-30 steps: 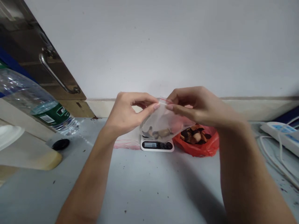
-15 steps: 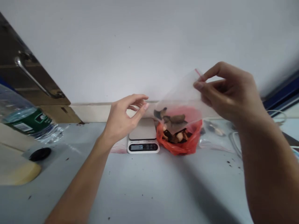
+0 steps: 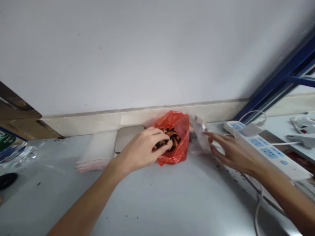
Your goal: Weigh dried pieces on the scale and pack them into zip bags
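Red crinkled plastic bag [image 3: 172, 160] cups curled brown pieces [image 3: 175, 135].

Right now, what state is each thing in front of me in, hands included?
Red bag: open, brown pieces inside
Clear bag: holding something, closure unclear
Left hand: at the red bag's mouth, grip unclear
Right hand: at the clear bag, blurred, grip unclear
Zip bags: stacked flat
Scale: display hidden
Power strip: white adapter on its sockets
Bottle: cut off, cap unseen
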The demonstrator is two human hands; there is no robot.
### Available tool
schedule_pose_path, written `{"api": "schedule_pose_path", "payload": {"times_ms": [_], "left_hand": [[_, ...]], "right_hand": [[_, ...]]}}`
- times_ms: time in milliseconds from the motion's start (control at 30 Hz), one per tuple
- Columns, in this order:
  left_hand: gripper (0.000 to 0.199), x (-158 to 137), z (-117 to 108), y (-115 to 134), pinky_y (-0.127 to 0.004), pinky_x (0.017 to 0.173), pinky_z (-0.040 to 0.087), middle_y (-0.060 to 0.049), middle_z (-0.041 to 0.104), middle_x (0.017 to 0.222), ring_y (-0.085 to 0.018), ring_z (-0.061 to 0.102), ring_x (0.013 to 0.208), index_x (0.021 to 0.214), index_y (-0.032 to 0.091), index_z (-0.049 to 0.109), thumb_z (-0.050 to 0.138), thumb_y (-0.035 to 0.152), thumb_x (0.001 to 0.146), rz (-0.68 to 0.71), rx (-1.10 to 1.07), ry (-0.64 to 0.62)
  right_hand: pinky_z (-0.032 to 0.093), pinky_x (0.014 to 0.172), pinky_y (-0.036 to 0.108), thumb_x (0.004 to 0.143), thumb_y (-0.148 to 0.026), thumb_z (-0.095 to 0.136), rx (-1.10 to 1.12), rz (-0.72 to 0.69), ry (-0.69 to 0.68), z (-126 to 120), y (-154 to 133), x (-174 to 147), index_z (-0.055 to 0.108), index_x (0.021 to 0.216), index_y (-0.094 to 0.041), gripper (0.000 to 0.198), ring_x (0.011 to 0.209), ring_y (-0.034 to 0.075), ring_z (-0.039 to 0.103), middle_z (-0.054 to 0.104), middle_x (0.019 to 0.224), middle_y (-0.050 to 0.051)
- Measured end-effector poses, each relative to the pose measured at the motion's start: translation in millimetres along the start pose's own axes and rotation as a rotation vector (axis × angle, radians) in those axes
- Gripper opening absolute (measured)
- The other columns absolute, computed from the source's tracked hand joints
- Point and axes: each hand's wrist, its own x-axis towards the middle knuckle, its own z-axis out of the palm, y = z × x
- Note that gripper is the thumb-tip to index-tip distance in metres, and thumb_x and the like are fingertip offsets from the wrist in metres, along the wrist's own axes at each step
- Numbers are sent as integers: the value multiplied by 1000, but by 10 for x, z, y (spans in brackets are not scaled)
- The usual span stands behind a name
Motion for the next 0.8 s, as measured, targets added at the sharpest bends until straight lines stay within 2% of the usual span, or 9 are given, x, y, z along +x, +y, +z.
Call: {"api": "schedule_pose_path", "payload": {"times_ms": [33, 100, 200, 300, 333, 433, 533, 667, 800], "left_hand": [[21, 8, 5, 3, -31, 88, 56, -6, 78, 106, -20, 70, 99, 103, 17, 78, 59, 25, 104, 7, 5, 0], [22, 20, -2, 0, -32, 91, 56, -7, 77, 103, -21, 68, 101, 103, 17, 78, 59, 25, 104, 21, 2, 5], [22, 15, -42, -19, -34, 92, 57, -6, 75, 101, -22, 65, 103, 100, 19, 78, 58, 25, 104, 14, -1, 10], [20, -32, -96, -44, -38, 92, 58, -7, 72, 99, -24, 63, 106, 102, 20, 78, 58, 25, 102, -30, 37, 21], [20, -55, -113, -52, -40, 93, 58, -7, 71, 98, -25, 62, 106, 102, 20, 78, 59, 26, 101, -43, 45, 27], [22, -127, -159, -70, -40, 93, 58, -7, 69, 97, -26, 62, 107, 104, 21, 78, 58, 29, 102, -72, 38, 30], [21, -180, -198, -73, -40, 92, 58, -7, 69, 100, -26, 62, 110, 104, 23, 78, 58, 28, 102, -87, 28, 29], [21, -222, -256, -64, -39, 93, 58, -8, 70, 102, -25, 62, 108, 101, 20, 78, 58, 26, 102, -91, 28, 33], [18, -253, -313, -77, -38, 94, 56, -6, 70, 102, -24, 62, 108, 100, 21, 78, 60, 23, 100, -127, 36, 26]], "right_hand": [[61, 75, 44, 89, -28, 45, 48, -31, -36, 70, 38, -65, 62, 84, -25, 17, 96, 33, 79, 79, 118, 17], [61, 79, 46, 88, -31, 45, 106, -48, -51, 122, 78, -99, 61, 81, -26, 18, 101, 34, 77, 79, 116, 17], [59, 75, 43, 93, -36, 44, 133, 6, 66, 51, -19, 78, 63, 88, -26, 23, 86, 31, 76, 80, 95, 13], [55, 76, 40, 96, -37, 43, 195, 53, 152, -21, -321, 420, 65, 93, -24, 26, 84, 28, 73, 78, 97, 13], [54, 76, 39, 95, -35, 43, 216, 35, 89, -23, -445, 543, 66, 93, -23, 26, 82, 27, 72, 77, 96, 13], [49, 71, 34, 91, -26, 48, 210, -17, -310, 24, -782, 881, 66, 88, -21, 19, 80, 23, 69, 76, 91, 10], [44, 66, 31, 89, -29, 57, 182, 25, -527, 72, -975, 1112, 65, 89, -22, 10, 79, 23, 67, 74, 91, 8], [47, 70, 33, 85, -44, 68, 181, 99, -600, 55, -1080, 1234, 61, 110, -20, 35, 90, 26, 67, 73, 108, 12], [50, 73, 34, 79, -38, 72, 179, 110, -652, 67, -1192, 1243, 54, 120, -21, 47, 99, 29, 68, 70, 112, 12]]}}
